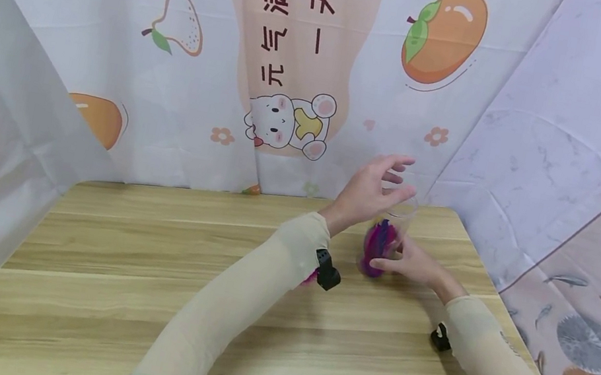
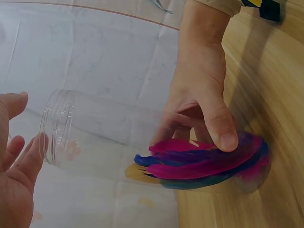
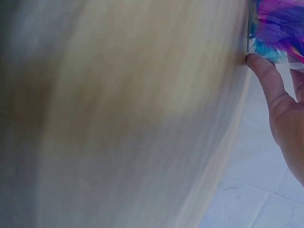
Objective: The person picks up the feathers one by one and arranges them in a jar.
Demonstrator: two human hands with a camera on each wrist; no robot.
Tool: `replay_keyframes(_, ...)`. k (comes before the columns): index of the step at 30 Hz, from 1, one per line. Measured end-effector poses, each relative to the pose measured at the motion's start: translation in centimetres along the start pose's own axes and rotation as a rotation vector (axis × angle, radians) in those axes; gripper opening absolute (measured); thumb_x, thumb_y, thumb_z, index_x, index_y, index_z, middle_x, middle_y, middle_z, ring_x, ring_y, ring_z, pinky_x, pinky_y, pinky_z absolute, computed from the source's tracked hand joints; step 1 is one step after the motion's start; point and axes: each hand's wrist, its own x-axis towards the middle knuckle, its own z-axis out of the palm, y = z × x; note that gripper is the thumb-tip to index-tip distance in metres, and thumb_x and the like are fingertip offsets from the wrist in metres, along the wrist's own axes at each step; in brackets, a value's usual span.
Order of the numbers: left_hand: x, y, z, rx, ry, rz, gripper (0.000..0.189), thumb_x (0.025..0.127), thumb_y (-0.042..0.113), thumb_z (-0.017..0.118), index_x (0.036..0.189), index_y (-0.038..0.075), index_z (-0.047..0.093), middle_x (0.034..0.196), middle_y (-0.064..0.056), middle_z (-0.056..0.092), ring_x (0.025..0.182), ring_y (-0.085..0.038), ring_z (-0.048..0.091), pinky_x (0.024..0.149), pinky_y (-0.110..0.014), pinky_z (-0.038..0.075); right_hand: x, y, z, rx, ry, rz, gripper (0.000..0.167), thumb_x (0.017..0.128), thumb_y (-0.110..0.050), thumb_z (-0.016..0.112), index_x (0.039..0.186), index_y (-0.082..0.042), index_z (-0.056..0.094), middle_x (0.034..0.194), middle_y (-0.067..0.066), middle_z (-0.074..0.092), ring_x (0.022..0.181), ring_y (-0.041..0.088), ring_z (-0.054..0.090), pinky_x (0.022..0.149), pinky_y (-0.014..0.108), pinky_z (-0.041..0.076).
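A clear jar [image 2: 102, 128] with a threaded mouth stands upright on the table, as the head view shows. Magenta, blue, teal and yellow feathers [image 2: 204, 164] fill its lower part. My right hand [image 1: 420, 262] grips the jar low down, thumb on one side and fingers on the other. Above the mouth is my left hand [image 1: 369, 189], its fingers loosely extended and nothing held. One left fingertip overlaps the rim in the left wrist view; whether it touches I cannot tell. In the right wrist view, the feathers [image 3: 280, 28] show at the top right corner beside the hand.
A small magenta fluffy bit [image 1: 310, 278] lies on the wooden table [image 1: 144, 254], mostly hidden by the left forearm. A printed curtain [image 1: 184, 93] hangs behind the table, and another patterned cloth [image 1: 591, 286] hangs on the right.
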Motion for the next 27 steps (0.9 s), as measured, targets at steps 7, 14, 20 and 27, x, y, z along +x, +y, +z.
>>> replay_keyframes(7,-0.1,-0.3,0.0,-0.047,0.006,0.039,0.048,0.098,0.021,0.07,0.142,0.008,0.053,0.136,-0.008,0.053,0.116,-0.019,0.062,0.091,-0.018,0.052,-0.1,-0.2,0.0,0.004,0.001,0.017,0.079,0.086,-0.021,0.083,0.147,-0.011,0.034,0.118,0.012,0.062,0.11,0.028,0.056,0.101,0.048,0.042)
replay_keyframes(14,-0.6,-0.8,-0.2,-0.039,-0.012,0.086,0.05,0.096,0.022,0.072,0.141,0.009,0.055,0.142,-0.005,0.048,0.127,-0.01,0.048,0.104,-0.026,0.047,-0.1,-0.3,0.1,0.015,0.0,0.02,0.075,0.086,-0.02,0.083,0.144,-0.01,0.037,0.122,0.013,0.06,0.112,0.029,0.055,0.104,0.051,0.039)
replay_keyframes(20,-1.3,-1.9,-1.3,0.171,-0.042,0.128,0.063,0.092,0.032,0.077,0.146,0.011,0.051,0.148,-0.002,0.049,0.138,-0.007,0.037,0.113,-0.021,0.031,-0.2,-0.5,0.0,0.007,-0.001,0.03,0.079,0.086,-0.023,0.083,0.148,-0.01,0.035,0.129,0.013,0.057,0.116,0.03,0.052,0.109,0.057,0.035)
replay_keyframes(27,-3.0,-3.7,-3.1,0.214,-0.163,-0.009,0.081,0.09,0.04,0.078,0.156,0.016,0.038,0.158,-0.001,0.038,0.144,-0.01,0.029,0.119,-0.031,0.027,0.0,-0.2,0.0,0.009,-0.01,0.004,0.086,0.087,-0.018,0.082,0.154,-0.011,0.029,0.128,0.014,0.058,0.112,0.03,0.053,0.105,0.054,0.038)
